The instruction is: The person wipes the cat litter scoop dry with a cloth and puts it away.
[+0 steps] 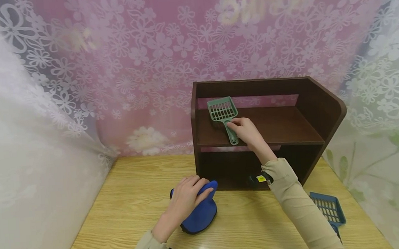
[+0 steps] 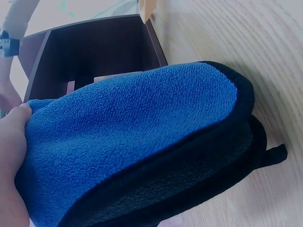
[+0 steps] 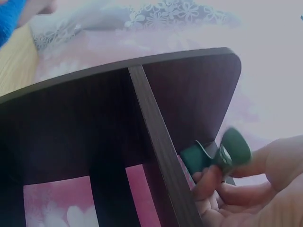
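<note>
The right hand point(image 1: 246, 131) pinches the handle of a green slotted scoop point(image 1: 222, 109) at the left end of the brown shelf unit's upper shelf; the scoop's slotted head points up and back. In the right wrist view the fingers point(image 3: 210, 189) close round the green handle point(image 3: 234, 149) beside the shelf board. Lower left, the left hand point(image 1: 186, 195) grips a blue cloth mitt point(image 1: 199, 216) with black edging, just in front of the unit. The left wrist view shows the thumb on the blue cloth point(image 2: 128, 123); the other fingers are hidden there.
The brown two-level shelf unit point(image 1: 260, 141) stands at the back of the wooden table point(image 1: 138, 185). A blue slotted scoop point(image 1: 329, 208) lies on the table at the right, partly behind the right sleeve. Flowered curtains point(image 1: 142, 86) hang behind and at both sides.
</note>
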A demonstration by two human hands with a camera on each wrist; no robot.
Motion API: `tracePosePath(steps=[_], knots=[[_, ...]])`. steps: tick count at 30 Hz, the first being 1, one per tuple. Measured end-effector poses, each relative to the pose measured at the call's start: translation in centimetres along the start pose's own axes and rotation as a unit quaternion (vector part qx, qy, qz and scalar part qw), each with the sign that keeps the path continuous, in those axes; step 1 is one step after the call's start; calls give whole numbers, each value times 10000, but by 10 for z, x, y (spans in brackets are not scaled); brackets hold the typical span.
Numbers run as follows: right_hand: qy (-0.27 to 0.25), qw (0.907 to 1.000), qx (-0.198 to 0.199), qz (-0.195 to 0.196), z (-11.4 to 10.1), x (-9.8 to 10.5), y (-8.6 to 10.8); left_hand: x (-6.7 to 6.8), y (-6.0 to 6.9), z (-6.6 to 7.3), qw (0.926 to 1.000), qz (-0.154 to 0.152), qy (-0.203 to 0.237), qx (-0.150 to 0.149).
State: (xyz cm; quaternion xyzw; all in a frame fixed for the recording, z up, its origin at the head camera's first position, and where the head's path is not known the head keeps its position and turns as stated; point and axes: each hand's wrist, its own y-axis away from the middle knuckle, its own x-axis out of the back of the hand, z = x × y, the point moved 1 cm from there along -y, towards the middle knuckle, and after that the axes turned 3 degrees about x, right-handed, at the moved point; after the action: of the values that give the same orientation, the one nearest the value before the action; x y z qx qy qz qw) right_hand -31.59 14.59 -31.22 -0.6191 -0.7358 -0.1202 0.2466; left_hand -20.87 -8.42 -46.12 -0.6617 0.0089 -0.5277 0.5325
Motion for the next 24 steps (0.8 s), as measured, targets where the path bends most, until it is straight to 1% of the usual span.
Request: tracePosePath(steps=[3,6,9,11,14,16,20,22,24], knots=[[-11,10000,-62,-74,-1,-1,-7,1,0,1,10000,-40,34,40],[-272,9988,-265,-310,-1,-3,-13,1,1,0,9999,-72,35,100],[-554,9957,-484,-564,-1,-4,-18,0,2,0,9998,-106,77,148],[-596,9945,-556,-661,-1,-5,-20,0,3,0,9997,-123,116,162],[-399,9954,-488,-725,-1,-6,-22,-1,4,-1,9997,-101,170,142],[-169,9962,-386,-758,-2,-6,-23,-1,5,-2,9997,-102,187,143],[487,9956,-155,-780,-3,-6,-23,-1,6,-3,9995,-119,212,176],[868,9935,-41,-730,-4,-7,-23,-1,6,-3,9994,-152,196,227],[1140,9913,12,-664,-5,-8,-23,-1,7,-4,9994,-152,173,255]])
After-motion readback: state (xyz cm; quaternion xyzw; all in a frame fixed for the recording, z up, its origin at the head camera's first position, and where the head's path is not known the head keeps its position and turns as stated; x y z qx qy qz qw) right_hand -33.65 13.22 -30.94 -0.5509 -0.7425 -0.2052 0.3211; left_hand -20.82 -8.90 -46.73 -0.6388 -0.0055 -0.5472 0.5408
